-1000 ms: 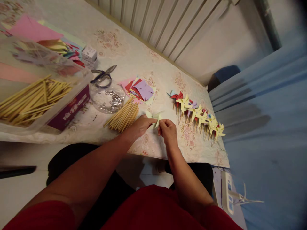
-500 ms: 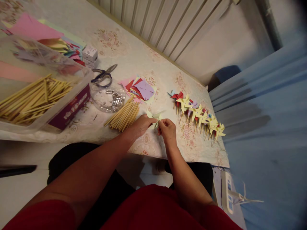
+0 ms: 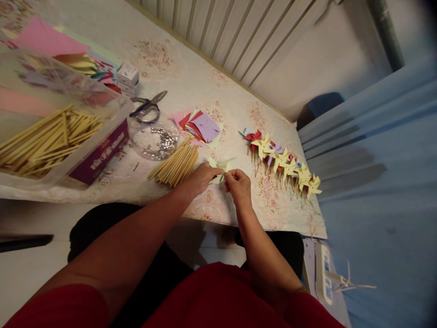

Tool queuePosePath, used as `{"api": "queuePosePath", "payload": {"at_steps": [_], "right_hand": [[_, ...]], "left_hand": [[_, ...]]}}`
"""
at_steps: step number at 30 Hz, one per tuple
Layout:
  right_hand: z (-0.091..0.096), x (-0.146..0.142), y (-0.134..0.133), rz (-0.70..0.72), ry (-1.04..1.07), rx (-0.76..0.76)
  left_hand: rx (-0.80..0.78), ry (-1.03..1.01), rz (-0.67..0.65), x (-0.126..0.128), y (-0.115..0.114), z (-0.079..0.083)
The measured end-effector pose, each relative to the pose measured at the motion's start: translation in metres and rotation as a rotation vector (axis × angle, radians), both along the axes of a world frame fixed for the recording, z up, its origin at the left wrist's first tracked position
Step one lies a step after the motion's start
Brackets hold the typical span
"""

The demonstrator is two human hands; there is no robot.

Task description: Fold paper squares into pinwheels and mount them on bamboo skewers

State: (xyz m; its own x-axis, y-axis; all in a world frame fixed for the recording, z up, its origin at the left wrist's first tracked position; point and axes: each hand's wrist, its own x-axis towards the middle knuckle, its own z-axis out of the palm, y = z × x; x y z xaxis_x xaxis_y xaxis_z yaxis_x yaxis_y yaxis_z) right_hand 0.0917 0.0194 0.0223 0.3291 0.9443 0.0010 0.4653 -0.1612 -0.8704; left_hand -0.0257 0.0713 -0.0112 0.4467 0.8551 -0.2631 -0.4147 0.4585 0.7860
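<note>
Both hands meet over the near edge of the table. My left hand and my right hand pinch a pale green folded paper piece between their fingertips, one on each side. Its points stick up above the fingers. A loose bundle of wooden sticks lies just left of my left hand. To the right of my right hand a row of finished paper pinwheels, yellow, red and purple, lies on sticks.
A clear round dish of small silver pins and scissors lie behind the sticks. Cut coloured paper squares sit beside the dish. A clear box of sticks stands left, with paper sheets and a small white box behind.
Almost nothing differs. Both hands stay pinched on the green paper piece with only tiny finger shifts.
</note>
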Motion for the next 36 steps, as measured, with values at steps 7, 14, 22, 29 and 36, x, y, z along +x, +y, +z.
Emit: {"api": "queuePosePath", "payload": {"at_steps": [7, 14, 22, 29, 36], "right_hand": [[0.003, -0.002, -0.002, 0.014, 0.051, -0.001], [0.003, 0.002, -0.001, 0.036, 0.021, -0.013], [-0.003, 0.007, 0.002, 0.029, -0.003, -0.018], [-0.005, 0.009, 0.003, -0.002, 0.004, -0.023], [-0.003, 0.01, 0.003, -0.001, 0.002, -0.031]], "left_hand": [[-0.005, -0.003, 0.022, 0.001, 0.0, 0.0], [0.002, 0.017, 0.01, 0.0, -0.001, 0.001], [0.051, 0.023, -0.014, -0.001, -0.002, 0.006], [0.083, -0.016, -0.074, 0.002, -0.001, 0.001], [0.07, -0.01, -0.086, 0.003, -0.001, -0.001]]}}
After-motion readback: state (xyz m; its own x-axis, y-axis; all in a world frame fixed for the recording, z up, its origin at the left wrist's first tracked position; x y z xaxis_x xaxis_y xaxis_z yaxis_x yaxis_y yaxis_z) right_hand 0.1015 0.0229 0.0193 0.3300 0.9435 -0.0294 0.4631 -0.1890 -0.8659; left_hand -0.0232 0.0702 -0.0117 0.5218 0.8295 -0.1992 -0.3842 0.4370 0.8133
